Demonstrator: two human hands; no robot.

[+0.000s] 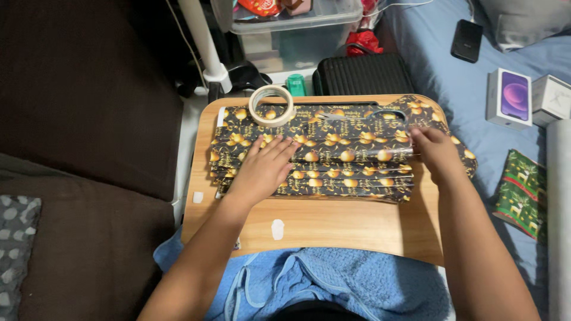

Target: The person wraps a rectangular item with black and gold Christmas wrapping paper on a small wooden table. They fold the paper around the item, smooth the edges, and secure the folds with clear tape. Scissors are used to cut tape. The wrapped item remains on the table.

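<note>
Head view shows my left hand (262, 169) pressed flat and my right hand (436, 150) pinching the folded wrapping paper (333, 157) mid-surface, which could spring open if my pressure eases, nudging the tape roll (272, 106) off the far edge.

A single head-worn camera looks steeply down, close over the wooden lap tray (333, 229).

Dark brown couch (89, 89) left, blue-sheeted bed (452, 77) right, clear storage bin (297, 27) behind.
</note>
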